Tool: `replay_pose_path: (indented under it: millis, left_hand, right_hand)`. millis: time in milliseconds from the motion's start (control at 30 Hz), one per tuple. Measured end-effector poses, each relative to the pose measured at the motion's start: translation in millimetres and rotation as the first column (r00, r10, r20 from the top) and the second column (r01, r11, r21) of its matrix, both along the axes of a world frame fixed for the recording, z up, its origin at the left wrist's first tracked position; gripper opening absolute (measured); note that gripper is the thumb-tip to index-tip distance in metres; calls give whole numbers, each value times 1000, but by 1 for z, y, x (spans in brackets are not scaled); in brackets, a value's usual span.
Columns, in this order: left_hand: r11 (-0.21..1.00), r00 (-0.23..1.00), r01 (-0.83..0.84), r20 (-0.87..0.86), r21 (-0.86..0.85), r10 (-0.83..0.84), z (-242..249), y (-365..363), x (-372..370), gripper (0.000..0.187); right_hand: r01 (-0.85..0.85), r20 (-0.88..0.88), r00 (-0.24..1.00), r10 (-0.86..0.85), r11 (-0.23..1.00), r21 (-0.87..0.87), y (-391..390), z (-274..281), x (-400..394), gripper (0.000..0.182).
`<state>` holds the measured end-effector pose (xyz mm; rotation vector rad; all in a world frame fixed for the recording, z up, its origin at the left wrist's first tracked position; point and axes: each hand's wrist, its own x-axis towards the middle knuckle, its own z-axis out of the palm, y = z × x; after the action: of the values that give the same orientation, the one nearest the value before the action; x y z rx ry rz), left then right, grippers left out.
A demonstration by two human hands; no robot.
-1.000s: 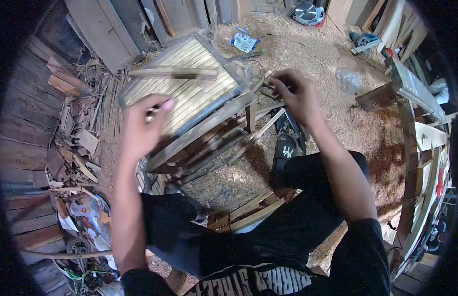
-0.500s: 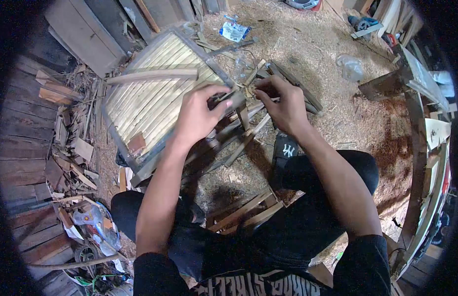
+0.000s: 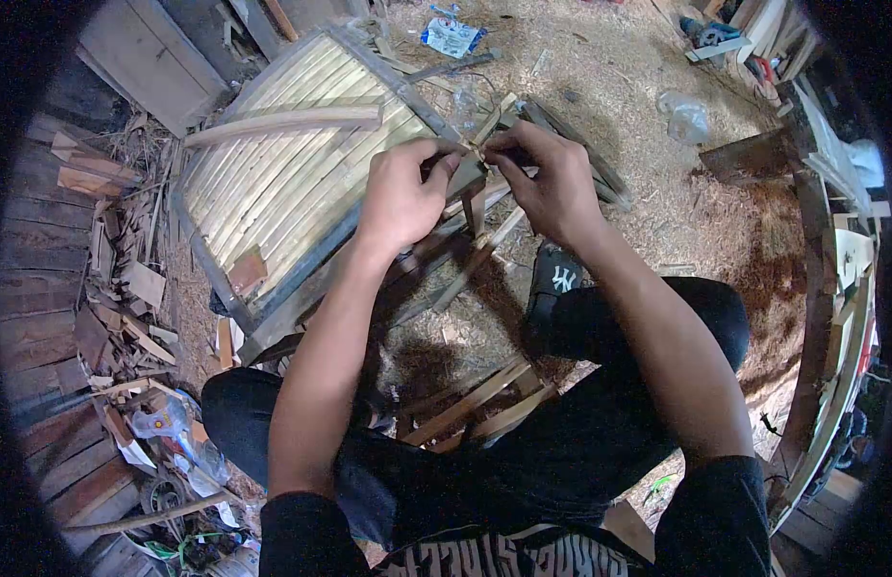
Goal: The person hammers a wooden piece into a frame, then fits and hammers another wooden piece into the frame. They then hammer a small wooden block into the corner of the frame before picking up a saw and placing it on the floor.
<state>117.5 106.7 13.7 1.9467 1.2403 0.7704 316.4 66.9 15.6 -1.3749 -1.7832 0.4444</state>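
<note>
My left hand point(image 3: 405, 192) is closed, thumb and fingers pinched together at the right corner of a slatted wooden panel point(image 3: 282, 178). Just right of it, my right hand point(image 3: 547, 183) is also pinched, its fingertips almost meeting the left ones. Something small and pale shows between the two sets of fingertips, too small to make out. A curved wooden strip point(image 3: 292, 123) lies across the panel's slats, and a small brown wood piece point(image 3: 247, 271) rests near its lower corner. Below the hands, thin wooden bars point(image 3: 479, 258) cross one another.
Wood scraps point(image 3: 143, 284) are heaped along the left. A blue and white packet point(image 3: 452, 37) and a clear plastic bag point(image 3: 684, 117) lie on the sawdust floor. At the right stands a wooden frame point(image 3: 813, 240). More slats point(image 3: 479, 399) lie between my legs.
My hands have come closer together, and the left fingertips have moved right toward the right ones. The view has shifted slightly, so the panel appears a little farther left and higher.
</note>
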Motion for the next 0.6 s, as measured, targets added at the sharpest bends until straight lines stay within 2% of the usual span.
replay_pose_path:
  millis: [100,200,333,400,533,600]
  left_hand:
    - [996,999,-5,36,-94,8,-3,2,-2,22]
    - [993,1000,-21,12,-120,23,-2,2,-3,22]
    - [993,998,-24,62,-111,32,-7,4,-4,23]
    - [994,997,-25,67,-111,32,-8,4,-4,23]
    - [994,997,-45,51,-104,51,-7,2,0,23]
    - [994,992,-49,107,-100,60,-8,1,1,22]
  right_hand:
    - [1,-3,1000,-1,1000,-20,-1,0,0,16]
    - [-44,-4,999,44,999,-7,-1,4,-3,15]
    - [-58,20,998,58,998,-17,-2,6,-2,16]
    - [-120,69,991,115,990,72,-2,3,0,16]
    - [-139,116,985,127,985,100,-1,0,2,16]
    - [-144,137,982,130,985,94,-2,1,1,18]
